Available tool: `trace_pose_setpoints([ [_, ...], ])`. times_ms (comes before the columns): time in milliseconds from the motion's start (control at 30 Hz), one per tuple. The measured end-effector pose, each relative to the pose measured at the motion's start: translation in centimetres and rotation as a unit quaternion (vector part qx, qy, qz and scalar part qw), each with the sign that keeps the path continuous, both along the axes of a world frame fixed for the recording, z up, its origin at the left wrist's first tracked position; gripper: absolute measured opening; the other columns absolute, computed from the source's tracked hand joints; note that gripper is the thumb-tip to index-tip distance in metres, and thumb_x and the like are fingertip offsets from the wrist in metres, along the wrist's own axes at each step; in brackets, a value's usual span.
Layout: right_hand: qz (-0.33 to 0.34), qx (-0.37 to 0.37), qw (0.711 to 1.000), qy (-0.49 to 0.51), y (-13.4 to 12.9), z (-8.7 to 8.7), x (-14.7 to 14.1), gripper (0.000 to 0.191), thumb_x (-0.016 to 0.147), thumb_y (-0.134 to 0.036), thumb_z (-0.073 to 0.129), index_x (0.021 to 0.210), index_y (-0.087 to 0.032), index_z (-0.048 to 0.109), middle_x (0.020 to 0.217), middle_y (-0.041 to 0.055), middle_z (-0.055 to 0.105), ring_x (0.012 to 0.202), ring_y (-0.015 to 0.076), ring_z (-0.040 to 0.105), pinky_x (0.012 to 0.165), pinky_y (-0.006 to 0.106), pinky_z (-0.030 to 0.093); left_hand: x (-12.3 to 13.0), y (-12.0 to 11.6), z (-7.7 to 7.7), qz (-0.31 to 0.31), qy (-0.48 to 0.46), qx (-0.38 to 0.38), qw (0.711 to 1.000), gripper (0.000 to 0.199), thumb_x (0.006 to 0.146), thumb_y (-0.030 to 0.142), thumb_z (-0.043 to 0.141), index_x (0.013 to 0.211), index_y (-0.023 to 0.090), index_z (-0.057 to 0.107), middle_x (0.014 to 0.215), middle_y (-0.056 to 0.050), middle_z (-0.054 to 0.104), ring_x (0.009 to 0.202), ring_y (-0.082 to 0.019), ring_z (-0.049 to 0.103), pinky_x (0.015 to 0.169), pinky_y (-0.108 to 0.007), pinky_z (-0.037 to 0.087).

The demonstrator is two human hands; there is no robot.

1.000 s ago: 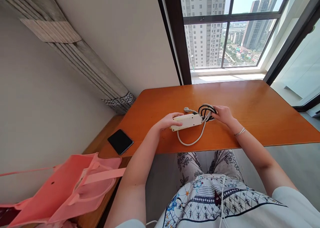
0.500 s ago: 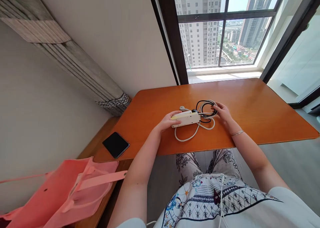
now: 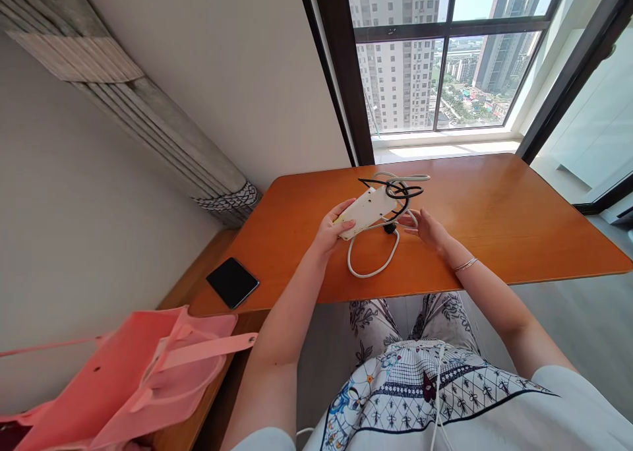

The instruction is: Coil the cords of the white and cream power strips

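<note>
A white power strip [image 3: 368, 210] is tilted above the table, its near left end in my left hand [image 3: 336, 227], which is closed round it. Black and white cables [image 3: 403, 190] lie tangled over its far right end, and a white cable loop hangs below it. A black plug [image 3: 390, 227] shows under the strip. My right hand [image 3: 424, 230] is just below and right of the tangle, fingers apart, next to a white cable strand; whether it touches the strand is unclear.
The orange-brown table [image 3: 519, 220] stands before a window. A black tablet or phone [image 3: 232, 283] lies near its left edge. At the lower left is an open pink bag [image 3: 123, 372]. A grey curtain [image 3: 163, 128] hangs at the left wall.
The power strip has turned, its cable end now farther up and away. My right hand has let go of the cable coil and moved left and down. The cable tangle has shifted up.
</note>
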State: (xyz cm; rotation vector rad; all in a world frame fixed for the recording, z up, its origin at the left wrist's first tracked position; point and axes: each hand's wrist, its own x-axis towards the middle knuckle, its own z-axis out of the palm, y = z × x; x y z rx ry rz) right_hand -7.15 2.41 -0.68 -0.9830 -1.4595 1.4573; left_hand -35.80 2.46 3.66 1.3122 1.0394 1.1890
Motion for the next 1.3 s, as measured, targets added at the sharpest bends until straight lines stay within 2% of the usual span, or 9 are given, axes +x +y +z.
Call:
trace_pose_setpoints([
  [133,-0.009,0.051,0.999,0.006,-0.1,0.4,-0.1,0.064,0.070,-0.063,0.076,0.119,-0.023,0.065,0.103,0.0047,0.073,0.090,0.0193,0.066,0.083,0.033,0.052,0.4,0.0,0.5,-0.009,-0.011,0.008,1.000,0.095,0.047,0.051,0.088,0.133,0.019,0.064,0.137,-0.013,0.064,0.120,-0.032,0.061,0.091,-0.036,0.055],
  [267,-0.156,0.115,0.981,-0.029,1.3,1.9,2.2,0.038,0.077,-0.058,0.068,0.084,-0.020,0.069,0.074,-0.0005,0.063,0.064,0.0124,0.051,0.065,0.029,0.047,0.0,-0.1,0.7,-0.017,-0.004,0.001,1.000,0.092,0.047,0.045,0.089,0.132,0.019,0.064,0.133,-0.012,0.066,0.118,-0.031,0.062,0.090,-0.034,0.054],
  [400,-0.403,0.248,0.876,-0.095,3.2,4.7,7.5,0.032,0.079,-0.053,0.068,0.088,-0.022,0.071,0.071,0.0023,0.062,0.069,0.0179,0.057,0.070,0.037,0.051,-1.3,-0.1,0.6,-0.019,0.078,0.011,0.997,0.091,0.049,0.045,0.089,0.133,0.019,0.064,0.134,-0.012,0.066,0.118,-0.032,0.062,0.092,-0.035,0.054],
  [633,-0.535,0.269,0.787,-0.148,4.3,4.3,18.9,0.030,0.085,-0.059,0.062,0.093,-0.031,0.068,0.082,0.0099,0.065,0.094,0.0355,0.067,0.092,0.060,0.052,-5.5,0.6,-0.6,0.038,0.181,0.026,0.982,0.086,0.049,0.041,0.088,0.128,0.018,0.067,0.134,-0.012,0.065,0.120,-0.032,0.062,0.099,-0.036,0.053],
  [833,-0.391,0.255,0.834,-0.293,3.1,0.3,21.9,0.037,0.085,-0.061,0.063,0.092,-0.026,0.071,0.079,0.0121,0.065,0.095,0.0347,0.069,0.101,0.062,0.047,-7.8,1.7,-1.3,0.114,0.150,0.034,0.981,0.087,0.047,0.039,0.089,0.128,0.017,0.066,0.134,-0.013,0.066,0.121,-0.032,0.061,0.100,-0.039,0.053],
  [967,-0.215,0.239,0.885,-0.336,1.8,0.0,19.2,0.062,0.055,-0.056,0.090,0.107,-0.025,0.076,0.101,0.0139,0.072,0.102,0.0375,0.068,0.100,0.059,0.052,-7.0,1.5,-1.1,0.140,0.084,0.042,0.986,0.093,0.044,0.046,0.091,0.129,0.017,0.065,0.133,-0.014,0.066,0.119,-0.032,0.062,0.094,-0.037,0.055],
  [1067,-0.144,0.235,0.905,-0.325,1.2,1.0,15.7,0.081,0.065,-0.060,0.084,0.136,-0.027,0.063,0.134,0.0134,0.064,0.127,0.0365,0.060,0.109,0.056,0.049,-5.6,0.7,-0.3,0.129,0.075,0.058,0.987,0.096,0.044,0.052,0.091,0.130,0.018,0.065,0.133,-0.014,0.065,0.121,-0.033,0.061,0.091,-0.035,0.056],
  [1200,-0.228,0.328,0.866,-0.299,1.7,3.1,10.9,0.077,0.085,-0.051,0.068,0.151,-0.020,0.045,0.156,0.0171,0.044,0.147,0.0345,0.039,0.120,0.057,0.034,-4.0,-0.2,0.8,0.103,0.051,0.096,0.989,0.095,0.047,0.054,0.091,0.131,0.020,0.065,0.132,-0.012,0.066,0.122,-0.034,0.061,0.088,-0.034,0.057],
  [1300,-0.209,0.378,0.832,-0.347,2.4,4.3,9.0,0.060,0.085,-0.038,0.066,0.142,-0.019,0.057,0.140,0.0171,0.058,0.135,0.0355,0.051,0.114,0.056,0.040,-3.8,-0.3,1.1,0.087,0.028,0.132,0.987,0.089,0.048,0.051,0.093,0.128,0.021,0.068,0.129,-0.012,0.067,0.118,-0.033,0.063,0.085,-0.034,0.058],
])
